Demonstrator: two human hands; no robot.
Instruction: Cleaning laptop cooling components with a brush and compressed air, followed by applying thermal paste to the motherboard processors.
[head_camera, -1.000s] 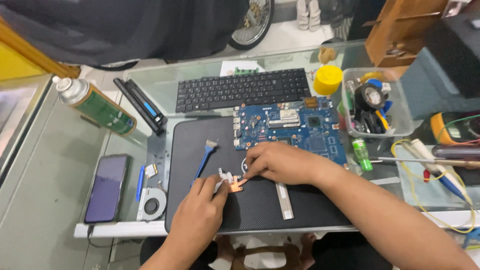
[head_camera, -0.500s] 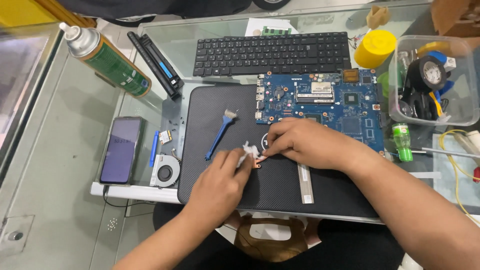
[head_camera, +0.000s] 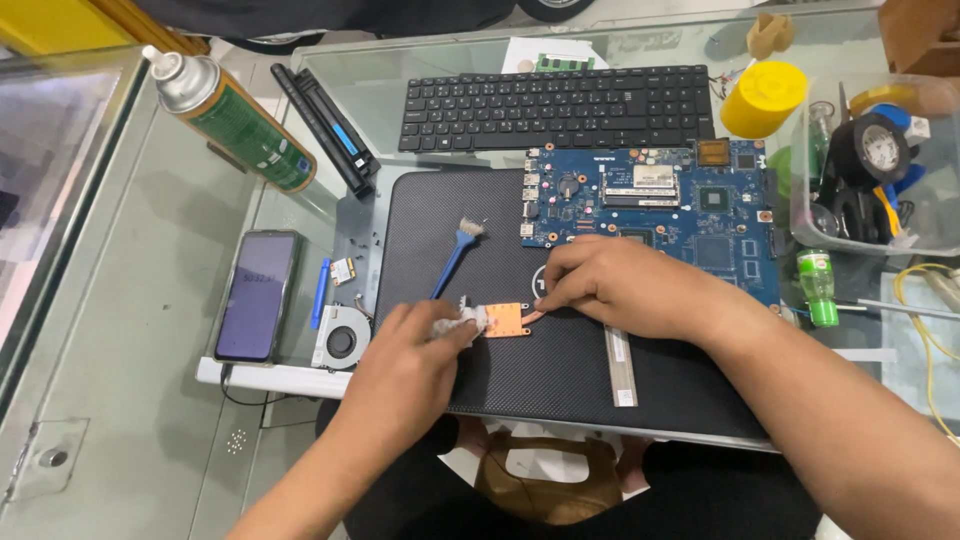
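Left hand: the left hand (head_camera: 405, 365) lay low on the black laptop lid (head_camera: 560, 370), fingers curled together and pinching a small white wad of cloth (head_camera: 462, 318) against the copper plate.
Copper heatsink: the copper heatsink plate (head_camera: 505, 320) rested flat on the lid, between the two hands, with a thin copper pipe (head_camera: 532, 316) running off its right edge under the other hand.
Right hand: the right hand (head_camera: 625, 285) came in from the right, fingers bent and pressed together, their tips holding down the pipe end just beside the plate.
Laptop lid: it lay flat on the glass table (head_camera: 130, 400), with a pale flat ribbon strip (head_camera: 620, 365) lying on it near the right wrist.
Brush: a blue brush (head_camera: 455, 258) lay on the lid just beyond the left hand, bristles pointing away.
Left of lid: a small fan (head_camera: 341, 338), a blue pen-like tool (head_camera: 320, 292) and a dark phone (head_camera: 256, 294) lay side by side.
Motherboard: the blue motherboard (head_camera: 690, 210) sat past the right hand, overlapping the lid's far corner.
Far side: a black keyboard (head_camera: 555, 105), a long black battery (head_camera: 325, 130), a green spray can (head_camera: 235, 120) lying tilted, and a yellow cylinder (head_camera: 762, 98).
Right edge: a clear tub (head_camera: 830, 235) holding tape rolls, with a small green bottle (head_camera: 818, 285) just in front of it.
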